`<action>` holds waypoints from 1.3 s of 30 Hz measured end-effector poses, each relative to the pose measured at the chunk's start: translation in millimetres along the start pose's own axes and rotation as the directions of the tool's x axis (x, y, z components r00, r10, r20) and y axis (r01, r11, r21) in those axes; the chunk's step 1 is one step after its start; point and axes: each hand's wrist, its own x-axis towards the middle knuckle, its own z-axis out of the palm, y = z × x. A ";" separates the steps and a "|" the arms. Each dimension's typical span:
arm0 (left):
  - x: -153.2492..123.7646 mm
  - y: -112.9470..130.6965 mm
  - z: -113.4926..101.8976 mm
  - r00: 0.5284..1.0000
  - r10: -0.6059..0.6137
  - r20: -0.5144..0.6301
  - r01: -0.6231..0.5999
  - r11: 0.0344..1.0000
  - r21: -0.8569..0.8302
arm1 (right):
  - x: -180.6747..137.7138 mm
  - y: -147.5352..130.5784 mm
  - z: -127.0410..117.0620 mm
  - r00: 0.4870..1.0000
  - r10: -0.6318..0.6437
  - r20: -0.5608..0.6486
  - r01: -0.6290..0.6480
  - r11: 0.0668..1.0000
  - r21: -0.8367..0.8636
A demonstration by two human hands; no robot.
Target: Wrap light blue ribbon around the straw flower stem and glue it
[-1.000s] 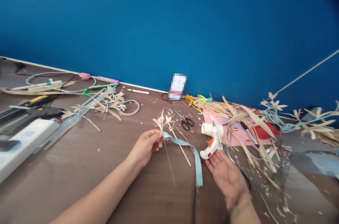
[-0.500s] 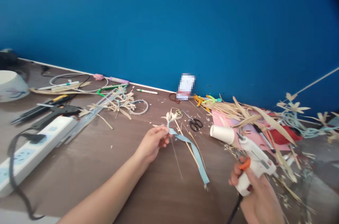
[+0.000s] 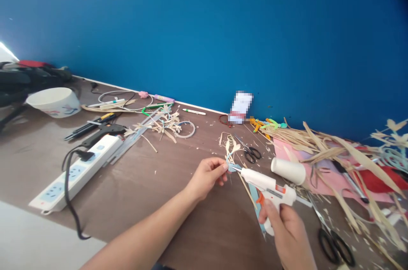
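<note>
Pinched between the fingers of my left hand (image 3: 208, 176) is a small pale dried-husk flower (image 3: 231, 147) with a light blue ribbon (image 3: 254, 193) at its stem. Part of the ribbon hangs toward the front, hidden behind the glue gun. My right hand (image 3: 285, 227) is closed around the handle of a white hot glue gun (image 3: 267, 185), a finger at its orange trigger. The nozzle points left and is at the ribbon beside my left fingertips; whether it touches I cannot tell.
Black-handled scissors (image 3: 251, 154) lie behind the glue gun, with a second pair (image 3: 334, 246) at front right. A white paper cup (image 3: 287, 171) lies sideways near dried husk strips (image 3: 318, 146). At left are a power strip (image 3: 79, 172), a white bowl (image 3: 55, 102) and finished husk flowers (image 3: 165, 121).
My right hand has brought the glue gun left and up, its nozzle now at the ribbon by my left fingers. The view has turned left, showing more of the table's left side.
</note>
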 end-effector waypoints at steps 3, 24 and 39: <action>-0.8 0.8 1.4 1.000 -0.003 0.006 0.003 1.000 0.014 | 0.9 -1.1 2.3 1.000 -0.007 -0.013 0.007 1.000 0.016; 0.7 5.9 -3.8 1.000 -0.031 -0.004 0.029 0.967 -0.254 | 26.2 23.4 -16.3 0.844 0.484 -0.231 -0.044 0.492 0.869; 3.6 11.9 -9.8 0.999 0.048 0.008 -0.042 0.941 -0.336 | 46.7 53.8 -22.6 0.845 0.534 0.025 -0.236 0.330 0.914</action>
